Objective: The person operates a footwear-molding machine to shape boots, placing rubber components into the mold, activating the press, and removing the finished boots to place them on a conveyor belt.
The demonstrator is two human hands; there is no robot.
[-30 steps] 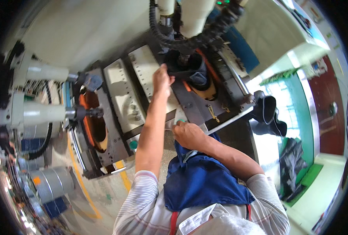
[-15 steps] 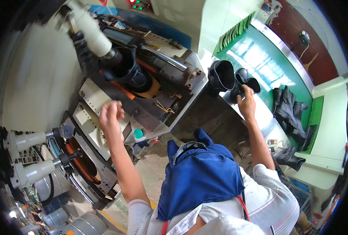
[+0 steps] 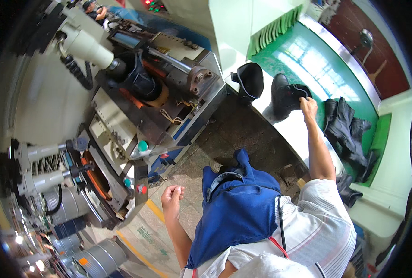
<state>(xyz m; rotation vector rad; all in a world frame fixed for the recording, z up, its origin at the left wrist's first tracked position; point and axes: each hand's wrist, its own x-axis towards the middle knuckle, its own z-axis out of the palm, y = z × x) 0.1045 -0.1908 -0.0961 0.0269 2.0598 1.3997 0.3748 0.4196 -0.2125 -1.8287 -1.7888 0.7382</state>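
My right hand grips the top edge of a black boot, its fingers at the rim of the shaft. That boot tilts at the edge between the white ledge and the green belt. A second black boot stands to its left, opening upward. My left hand hangs in the air left of my blue apron, fingers curled in and nothing visible in them. Farther left, another black boot sits in the machine under a pale cylinder arm.
More black boots lie on the green belt at the right. A green button and a red button are on the machines at the left. Metal drums stand at lower left. A person is beyond the machine.
My left hand has drawn back from beside the machine toward my body. My right hand has moved right and taken hold of a boot, which has shifted apart from the other one.
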